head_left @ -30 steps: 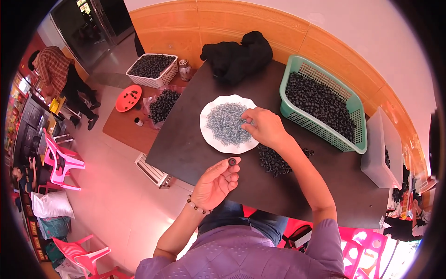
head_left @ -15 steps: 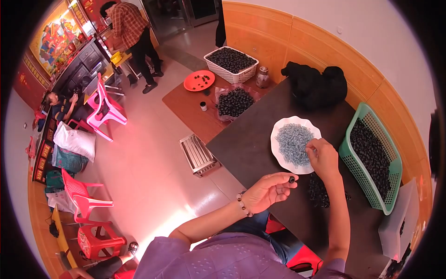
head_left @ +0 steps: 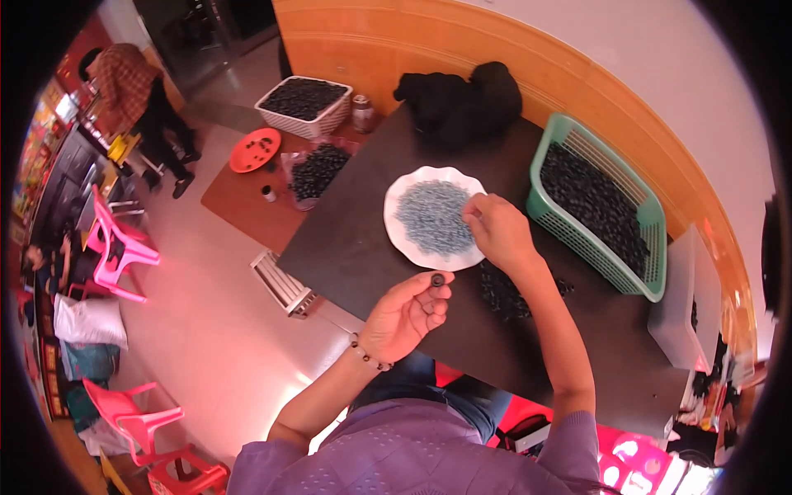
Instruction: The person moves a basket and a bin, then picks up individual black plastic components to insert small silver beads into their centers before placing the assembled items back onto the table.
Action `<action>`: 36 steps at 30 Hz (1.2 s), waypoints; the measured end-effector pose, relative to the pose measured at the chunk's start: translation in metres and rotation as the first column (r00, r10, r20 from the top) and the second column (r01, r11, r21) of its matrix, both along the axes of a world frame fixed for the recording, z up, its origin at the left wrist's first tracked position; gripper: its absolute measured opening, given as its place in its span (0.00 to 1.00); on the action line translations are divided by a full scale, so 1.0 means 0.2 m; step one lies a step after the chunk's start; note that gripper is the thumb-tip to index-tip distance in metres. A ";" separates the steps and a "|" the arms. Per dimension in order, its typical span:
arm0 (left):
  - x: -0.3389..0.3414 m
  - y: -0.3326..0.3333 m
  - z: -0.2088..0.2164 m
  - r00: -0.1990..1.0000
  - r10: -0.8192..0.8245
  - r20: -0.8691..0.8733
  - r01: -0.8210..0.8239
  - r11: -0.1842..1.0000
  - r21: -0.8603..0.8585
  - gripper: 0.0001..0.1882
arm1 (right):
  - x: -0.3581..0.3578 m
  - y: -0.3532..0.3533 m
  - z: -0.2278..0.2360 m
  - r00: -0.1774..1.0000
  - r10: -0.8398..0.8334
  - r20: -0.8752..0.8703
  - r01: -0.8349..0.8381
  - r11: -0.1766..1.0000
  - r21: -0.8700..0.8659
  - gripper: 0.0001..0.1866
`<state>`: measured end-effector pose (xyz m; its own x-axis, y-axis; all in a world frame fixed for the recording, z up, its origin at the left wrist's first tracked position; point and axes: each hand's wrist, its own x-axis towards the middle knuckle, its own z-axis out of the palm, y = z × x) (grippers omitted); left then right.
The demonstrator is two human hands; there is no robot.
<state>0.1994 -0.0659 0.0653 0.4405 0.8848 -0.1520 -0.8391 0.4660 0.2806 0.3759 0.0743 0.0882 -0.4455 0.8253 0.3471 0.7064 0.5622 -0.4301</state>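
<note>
The left hand (head_left: 403, 323) pinches one small black ring (head_left: 437, 281) near the scalloped white plate (head_left: 392, 216), where the right hand (head_left: 503, 235) bends its fingers, grip unclear, over plentiful clear pieces (head_left: 431, 216), with loose black parts (head_left: 500, 297) unused on the bench (head_left: 342, 256) and the finished share untellable.

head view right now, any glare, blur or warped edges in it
Head view: glare whitens part of the floor; head view again: the tiny pale pieces on the white plate blur into streaks; also head view: orange wall panelling bows and black fills the corners.
</note>
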 end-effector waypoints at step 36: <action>0.19 -0.06 0.09 0.574 0.495 -0.652 -0.055 0.817 0.573 0.17 | 0.14 -0.05 -0.03 0.928 -0.084 -0.364 -0.036 0.950 -0.311 0.09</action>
